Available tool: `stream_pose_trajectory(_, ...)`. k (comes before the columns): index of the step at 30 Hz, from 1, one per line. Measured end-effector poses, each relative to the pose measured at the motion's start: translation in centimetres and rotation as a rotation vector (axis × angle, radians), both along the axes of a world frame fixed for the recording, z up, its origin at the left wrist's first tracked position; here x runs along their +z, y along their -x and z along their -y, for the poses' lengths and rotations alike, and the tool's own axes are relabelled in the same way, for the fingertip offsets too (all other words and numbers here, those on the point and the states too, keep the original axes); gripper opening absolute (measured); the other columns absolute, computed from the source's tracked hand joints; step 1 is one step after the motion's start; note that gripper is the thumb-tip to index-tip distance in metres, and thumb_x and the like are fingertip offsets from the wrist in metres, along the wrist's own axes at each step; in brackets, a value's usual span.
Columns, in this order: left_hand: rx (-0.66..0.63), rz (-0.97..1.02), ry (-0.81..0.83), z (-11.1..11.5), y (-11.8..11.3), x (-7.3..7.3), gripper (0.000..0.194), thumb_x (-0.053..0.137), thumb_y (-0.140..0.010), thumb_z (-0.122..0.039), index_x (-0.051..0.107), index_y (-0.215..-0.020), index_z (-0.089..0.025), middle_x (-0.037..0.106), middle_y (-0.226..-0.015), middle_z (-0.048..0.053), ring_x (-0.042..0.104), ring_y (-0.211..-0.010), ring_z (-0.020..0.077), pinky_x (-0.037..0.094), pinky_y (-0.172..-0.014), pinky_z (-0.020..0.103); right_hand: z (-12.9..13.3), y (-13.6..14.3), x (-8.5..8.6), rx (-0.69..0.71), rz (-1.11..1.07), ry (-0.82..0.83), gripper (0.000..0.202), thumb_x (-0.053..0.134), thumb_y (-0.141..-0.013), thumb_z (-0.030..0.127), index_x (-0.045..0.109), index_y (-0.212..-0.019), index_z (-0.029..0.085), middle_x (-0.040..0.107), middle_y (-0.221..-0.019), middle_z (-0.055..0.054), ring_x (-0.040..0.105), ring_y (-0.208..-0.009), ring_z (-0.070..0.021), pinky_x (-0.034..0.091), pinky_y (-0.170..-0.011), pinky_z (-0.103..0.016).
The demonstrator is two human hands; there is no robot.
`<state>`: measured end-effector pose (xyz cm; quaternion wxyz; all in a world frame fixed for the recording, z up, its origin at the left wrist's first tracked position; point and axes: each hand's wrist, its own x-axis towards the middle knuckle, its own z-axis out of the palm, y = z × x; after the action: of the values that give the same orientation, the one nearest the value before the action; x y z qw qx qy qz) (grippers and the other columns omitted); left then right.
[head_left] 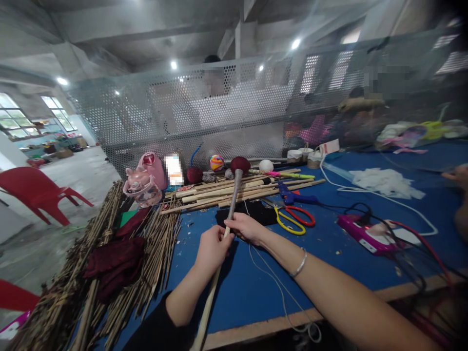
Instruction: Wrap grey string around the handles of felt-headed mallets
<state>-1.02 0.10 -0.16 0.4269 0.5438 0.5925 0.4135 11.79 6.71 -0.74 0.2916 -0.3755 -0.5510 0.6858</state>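
A long pale wooden stick (208,304) slants up from the table's front edge, topped by a dark red ball (240,165). Its upper shaft is covered with a grey wrapping (236,190). My left hand (212,247) is closed around the bare wood just below that wrapping. Thumb and fingers of my right hand (247,228) pinch the stick at the wrapping's lower end. A thin pale string (272,275) hangs from beneath my right hand and loops over the table's front edge. Black cloth (265,214) lies behind my right hand.
Scissors (291,228) and a blue glue gun (296,196) lie right of centre. A purple power strip (360,236) with cables sits further right. Bundled twigs (155,263) and dark red cloth (120,258) cover the left. A perforated screen (146,117) stands behind; a person is beyond it.
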Motion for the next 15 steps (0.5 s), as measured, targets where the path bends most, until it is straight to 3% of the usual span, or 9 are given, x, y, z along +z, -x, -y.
stream_pose_trajectory(5, -0.083, 0.512, 0.227, -0.1, -0.8, 1.3, 0.029, 0.054, -0.074, -0.042, 0.055, -0.08, -0.014, 0.061, -0.066, 0.002, 0.046, -0.039, 0.0036, 0.033, -0.036, 0.015, -0.2, -0.3, 0.8, 0.067, -0.212, 0.087, 0.034, 0.061, -0.069, 0.044, 0.041, -0.074, 0.017, 0.039, -0.046, 0.01, 0.02, -0.031, 0.0003, 0.008, -0.03, -0.014)
stream_pose_trajectory(7, -0.106, 0.619, 0.315, -0.2, -0.7, 1.5, 0.03, 0.052, -0.075, -0.042, 0.056, -0.085, -0.014, 0.061, -0.071, 0.002, 0.047, -0.04, 0.003, 0.033, -0.036, 0.014, -0.3, -0.4, 0.8, 0.068, -0.199, 0.092, 0.034, 0.061, -0.069, 0.044, 0.042, -0.074, 0.016, 0.044, -0.049, 0.008, 0.023, -0.031, 0.0003, 0.008, -0.03, -0.014)
stream_pose_trajectory(10, -0.126, 0.447, 0.33, -0.2, -0.4, 0.9, 0.029, 0.053, -0.073, -0.041, 0.055, -0.086, -0.015, 0.061, -0.066, 0.001, 0.049, -0.039, 0.0057, 0.031, -0.035, 0.016, -0.2, -0.3, 0.3, 0.049, -0.107, 0.087, 0.032, 0.061, -0.069, 0.042, 0.042, -0.073, 0.017, 0.039, -0.044, 0.009, 0.021, -0.03, -0.0003, 0.01, -0.029, -0.014)
stream_pose_trajectory(13, -0.004, 0.057, 0.083, 0.0, -0.1, 0.2, 0.021, 0.062, -0.067, -0.033, 0.054, -0.071, -0.015, 0.055, -0.052, -0.003, 0.049, -0.038, 0.0072, 0.032, -0.038, 0.017, 0.0, 0.0, -0.2, 0.018, -0.005, 0.047, 0.029, 0.06, -0.069, 0.041, 0.043, -0.074, 0.017, 0.031, -0.038, 0.012, 0.019, -0.029, -0.0019, 0.011, -0.028, -0.015)
stream_pose_trajectory(15, 0.062, -0.067, -0.03, 0.1, -0.1, 0.1, 0.021, 0.062, -0.066, -0.034, 0.053, -0.065, -0.015, 0.053, -0.048, -0.003, 0.049, -0.037, 0.0072, 0.032, -0.039, 0.017, 0.1, 0.2, -0.2, 0.008, 0.014, 0.015, 0.03, 0.06, -0.069, 0.041, 0.043, -0.074, 0.017, 0.031, -0.037, 0.012, 0.02, -0.029, -0.0023, 0.011, -0.028, -0.015)
